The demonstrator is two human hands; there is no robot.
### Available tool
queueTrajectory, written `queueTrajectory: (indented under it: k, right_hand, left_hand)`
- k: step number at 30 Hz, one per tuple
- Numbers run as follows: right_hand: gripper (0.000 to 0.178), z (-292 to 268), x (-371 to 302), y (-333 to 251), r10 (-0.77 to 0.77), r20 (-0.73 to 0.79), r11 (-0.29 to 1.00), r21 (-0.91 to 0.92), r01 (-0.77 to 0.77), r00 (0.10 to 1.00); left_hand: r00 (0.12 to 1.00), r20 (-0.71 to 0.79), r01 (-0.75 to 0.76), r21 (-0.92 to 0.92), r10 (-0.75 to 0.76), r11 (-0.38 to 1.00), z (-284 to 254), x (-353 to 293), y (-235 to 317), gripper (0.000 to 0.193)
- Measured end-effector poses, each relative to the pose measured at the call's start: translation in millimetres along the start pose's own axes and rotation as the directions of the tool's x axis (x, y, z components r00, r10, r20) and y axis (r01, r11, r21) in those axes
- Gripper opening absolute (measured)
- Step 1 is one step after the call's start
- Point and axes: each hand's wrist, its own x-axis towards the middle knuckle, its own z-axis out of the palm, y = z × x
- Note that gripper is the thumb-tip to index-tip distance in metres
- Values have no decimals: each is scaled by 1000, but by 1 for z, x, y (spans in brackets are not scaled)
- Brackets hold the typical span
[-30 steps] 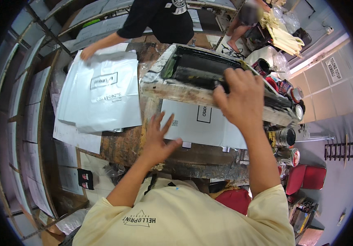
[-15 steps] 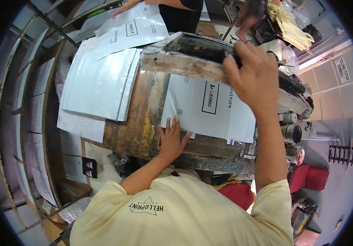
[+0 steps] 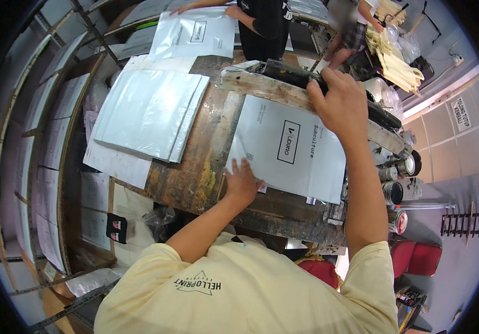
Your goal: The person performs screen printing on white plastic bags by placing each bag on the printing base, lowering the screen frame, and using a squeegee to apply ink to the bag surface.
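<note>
My right hand (image 3: 342, 103) is closed on the near edge of a raised, ink-stained wooden screen printing frame (image 3: 267, 89). A dark squeegee (image 3: 292, 73) rests along the frame by my fingers. Below it, a white plastic mailer bag (image 3: 264, 136) with black print lies on the worn wooden table (image 3: 186, 183). My left hand (image 3: 243, 182) is open, fingers spread, touching the bag's near left corner. A stack of blank white plastic bags (image 3: 147, 114) sits to the left on a white sheet.
Across the table a person in black (image 3: 264, 28) holds another printed bag (image 3: 193, 34). A shelf rack (image 3: 55, 156) with laid-out bags stands at left. Several ink cans (image 3: 393, 192) stand at right, near a red chair (image 3: 423, 258). Another person (image 3: 356, 33) is at the far right.
The screen frame now sits farther back and shows more of the printed bag. The person opposite has moved a printed bag away from the stack. My left hand stays at the bag's corner.
</note>
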Motion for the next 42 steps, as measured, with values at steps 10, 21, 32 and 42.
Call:
queueTrajectory:
  k: [10, 21, 32, 42]
  right_hand:
    - [32, -2, 21, 6, 4, 12, 999, 32, -4, 1000]
    - [29, -2, 53, 17, 48, 60, 994, 91, -53, 997]
    - [34, -1, 62, 30, -35, 33, 997, 71, 32, 999]
    - [37, -6, 56, 22, 43, 68, 995, 85, -49, 997]
  left_hand:
    - [800, -545, -308, -732, -251, 608, -45, 22, -26, 28]
    - [714, -240, 34, -926, -657, 375, -64, 48, -268, 40]
    - [857, -199, 311, -535, -475, 786, -142, 118, -580, 62]
    - [941, -57, -340, -148, 335, 929, 4, 72, -87, 92]
